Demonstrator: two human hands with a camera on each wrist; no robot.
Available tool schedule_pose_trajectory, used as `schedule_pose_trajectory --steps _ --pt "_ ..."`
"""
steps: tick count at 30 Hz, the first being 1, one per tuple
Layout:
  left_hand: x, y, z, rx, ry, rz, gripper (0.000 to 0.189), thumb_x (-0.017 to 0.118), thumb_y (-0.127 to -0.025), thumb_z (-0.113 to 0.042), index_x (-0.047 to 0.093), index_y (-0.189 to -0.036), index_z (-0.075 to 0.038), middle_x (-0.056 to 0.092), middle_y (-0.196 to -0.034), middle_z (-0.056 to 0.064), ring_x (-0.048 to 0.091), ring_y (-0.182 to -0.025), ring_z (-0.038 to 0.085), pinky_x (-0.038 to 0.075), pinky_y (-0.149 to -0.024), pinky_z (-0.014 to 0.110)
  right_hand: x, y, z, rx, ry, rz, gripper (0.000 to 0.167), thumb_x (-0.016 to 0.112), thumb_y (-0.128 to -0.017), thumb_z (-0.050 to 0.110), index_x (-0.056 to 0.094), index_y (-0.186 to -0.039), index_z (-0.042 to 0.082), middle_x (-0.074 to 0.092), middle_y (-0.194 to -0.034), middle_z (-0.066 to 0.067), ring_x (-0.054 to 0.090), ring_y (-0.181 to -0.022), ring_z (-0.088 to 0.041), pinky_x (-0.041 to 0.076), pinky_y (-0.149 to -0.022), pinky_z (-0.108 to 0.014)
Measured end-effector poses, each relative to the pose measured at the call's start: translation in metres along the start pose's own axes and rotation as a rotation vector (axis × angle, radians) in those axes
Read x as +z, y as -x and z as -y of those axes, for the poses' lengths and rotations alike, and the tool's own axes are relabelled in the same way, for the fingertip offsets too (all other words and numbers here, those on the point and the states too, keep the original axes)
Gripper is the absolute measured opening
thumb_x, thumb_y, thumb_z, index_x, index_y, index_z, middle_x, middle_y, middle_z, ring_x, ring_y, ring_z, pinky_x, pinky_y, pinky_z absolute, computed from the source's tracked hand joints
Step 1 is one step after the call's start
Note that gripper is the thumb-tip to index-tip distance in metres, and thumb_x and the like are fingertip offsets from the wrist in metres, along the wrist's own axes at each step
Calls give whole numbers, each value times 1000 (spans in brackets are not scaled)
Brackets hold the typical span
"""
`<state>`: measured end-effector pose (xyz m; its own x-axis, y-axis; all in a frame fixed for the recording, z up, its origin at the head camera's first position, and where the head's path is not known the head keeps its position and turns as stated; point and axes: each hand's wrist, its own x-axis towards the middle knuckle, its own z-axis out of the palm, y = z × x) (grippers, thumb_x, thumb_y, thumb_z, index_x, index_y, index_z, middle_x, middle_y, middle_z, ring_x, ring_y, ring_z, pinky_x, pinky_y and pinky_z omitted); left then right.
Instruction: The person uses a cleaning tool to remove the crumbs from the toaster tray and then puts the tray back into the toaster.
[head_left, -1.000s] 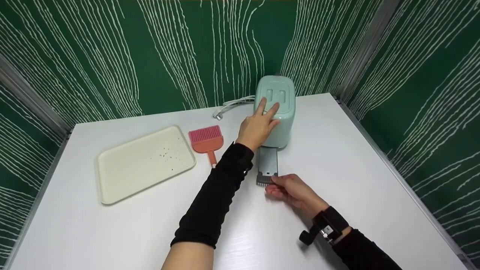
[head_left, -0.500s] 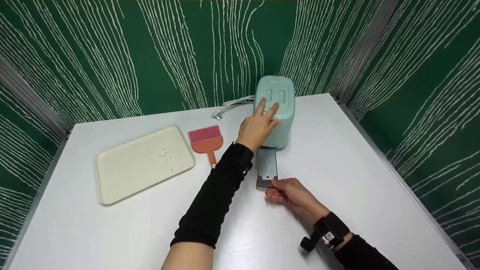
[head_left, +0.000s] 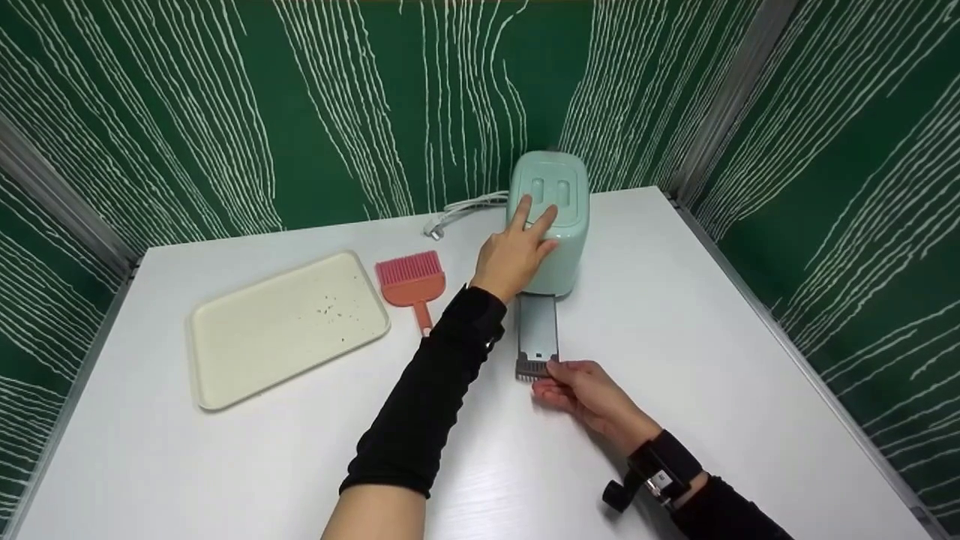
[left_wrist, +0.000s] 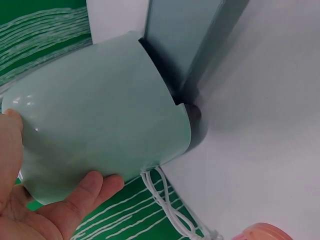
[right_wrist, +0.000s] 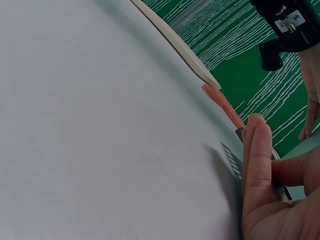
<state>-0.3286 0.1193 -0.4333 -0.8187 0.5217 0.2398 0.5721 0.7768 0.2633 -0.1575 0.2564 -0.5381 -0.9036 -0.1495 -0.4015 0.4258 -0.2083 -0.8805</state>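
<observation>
A mint-green toaster (head_left: 559, 262) stands at the back right of the table, its lidded top facing up. My left hand (head_left: 512, 259) holds its near upper end, two fingers spread on the top; in the left wrist view other fingers (left_wrist: 89, 189) lie along the cord side. From the toaster's base a long grey crumb tray (head_left: 538, 324) sticks out towards me, its inner end hidden inside. Thumb and fingers of my right hand (head_left: 592, 390) pinch the tray's dark slotted handle at its right end; the right wrist view shows the fingers straight beneath the thumb.
Left on the white table (head_left: 690, 360) lies a cream tray (head_left: 262, 345) with dark crumbs. Between it and the toaster is an orange brush (head_left: 415, 289) with pink bristles. A white cord with plug (head_left: 435, 227) lies behind. Green walls (head_left: 337, 112) enclose the table.
The crumb tray has slid a little farther out of the toaster towards me, my right hand moving with it. The left hand and toaster have stayed in place.
</observation>
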Motion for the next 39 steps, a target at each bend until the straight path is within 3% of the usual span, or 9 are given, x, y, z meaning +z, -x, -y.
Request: schedule_pose_trajectory --steps 6,19,27,39 --pt "-1 1 1 -8 20 -4 60 42 -113 -52 33 -170 -34 24 -179 14 79 -95 33 62 -94 45 3 -10 3 -16 -37 -22 28 48 -115 10 65 -117 -12 78 -83 -3 75 -76 -6 61 -73 -16" --pt "1 1 1 -2 9 -9 60 41 -113 -53 33 -170 -35 23 -179 13 78 -88 32 62 -92 44 4 -49 24 -7 -138 -89 34 43 -116 11 55 -129 -19 77 -80 -5 76 -74 -8 61 -73 -17" --pt "0 1 1 20 -13 -24 59 43 -114 -50 35 -169 -32 26 -178 15 79 -94 36 63 -90 46 2 -66 37 8 -152 -127 32 43 -117 13 65 -113 -9 77 -81 -6 73 -70 -7 59 -68 -15" --pt "1 0 2 16 -13 -32 59 42 -113 -52 36 -169 -33 26 -179 14 79 -91 35 63 -89 46 -1 -88 48 27 -191 -186 35 43 -117 17 68 -106 -5 75 -78 -5 71 -67 -8 58 -64 -17"
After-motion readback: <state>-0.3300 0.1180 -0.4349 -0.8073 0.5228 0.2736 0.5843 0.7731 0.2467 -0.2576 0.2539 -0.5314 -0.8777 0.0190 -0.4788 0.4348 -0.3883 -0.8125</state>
